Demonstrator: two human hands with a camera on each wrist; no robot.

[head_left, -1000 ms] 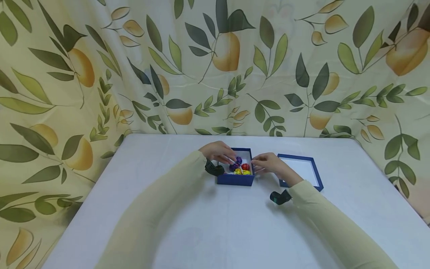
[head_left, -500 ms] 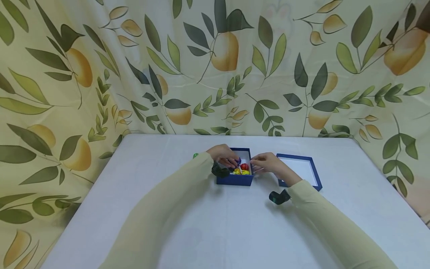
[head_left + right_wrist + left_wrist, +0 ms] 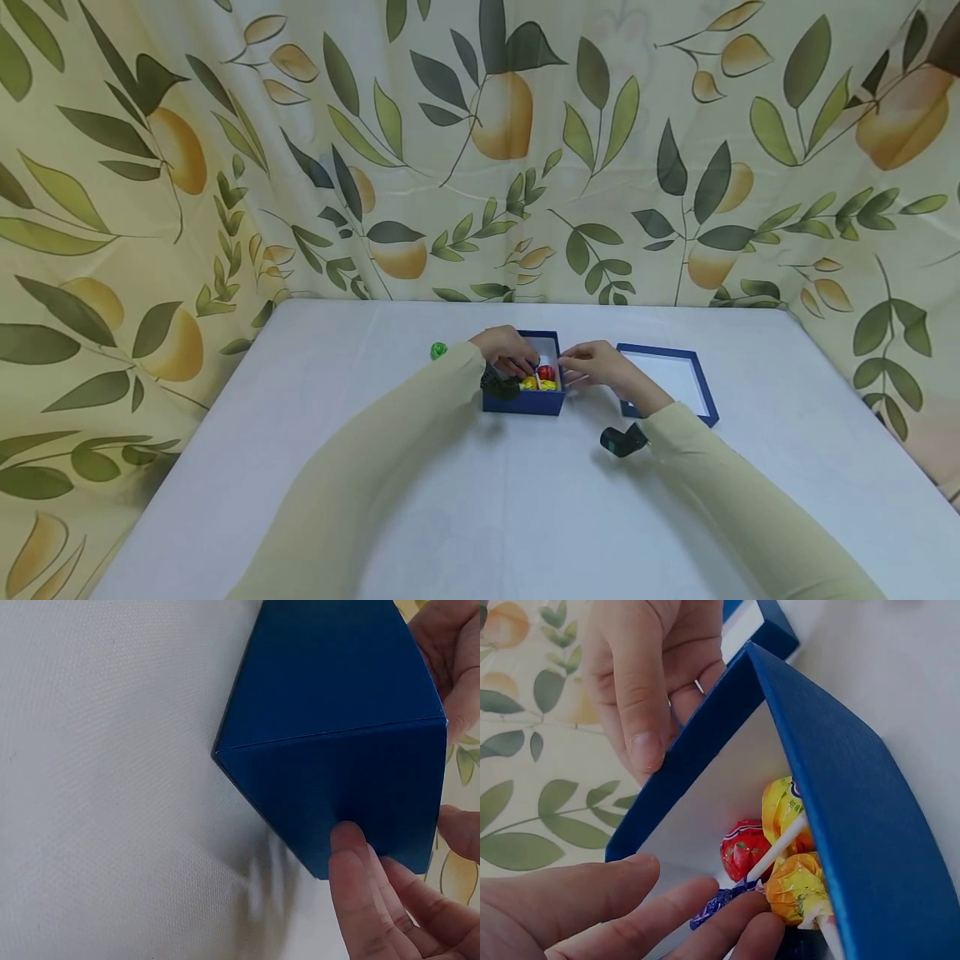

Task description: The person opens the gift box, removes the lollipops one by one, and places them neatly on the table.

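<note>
A blue box (image 3: 525, 403) with a white inside holds several wrapped lollipops. In the left wrist view, a red lollipop (image 3: 744, 851), a yellow one (image 3: 778, 802), an orange-yellow one (image 3: 795, 889) and a purple one (image 3: 718, 904) lie near a white stick. My left hand (image 3: 508, 350) reaches into the box from the left; its loosely bent fingers touch the purple lollipop while the thumb stays apart. My right hand (image 3: 597, 364) holds the box's right wall, thumb at the rim and fingertips against the outer face (image 3: 337, 787).
A blue-edged box lid (image 3: 708, 388), white inside, lies right of the box, partly behind the right hand. A green lollipop (image 3: 438, 350) lies on the white table (image 3: 450, 500) beyond the left sleeve. A leaf-and-fruit patterned curtain (image 3: 465, 208) hangs behind.
My left hand has moved slightly right and deeper into the box, over the purple lollipops. The green lollipop has come into view behind the sleeve. The right hand stays at the box wall.
</note>
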